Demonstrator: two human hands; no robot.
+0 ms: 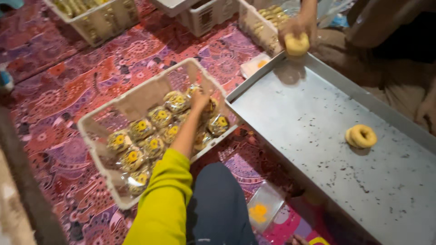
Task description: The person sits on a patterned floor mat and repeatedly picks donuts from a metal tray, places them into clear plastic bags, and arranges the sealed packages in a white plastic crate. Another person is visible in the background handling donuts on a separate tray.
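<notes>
Now we reach our left hand (200,100) into the white basket (136,102), its grip closed loosely down on a wrapped pastry (210,107) among the other packets; how tightly, we cannot tell. Our right hand is out of sight. Beside us, another person's hand (297,28) holds a bun (297,44) over the metal tray (318,136), where a ring pastry (361,136) lies.
</notes>
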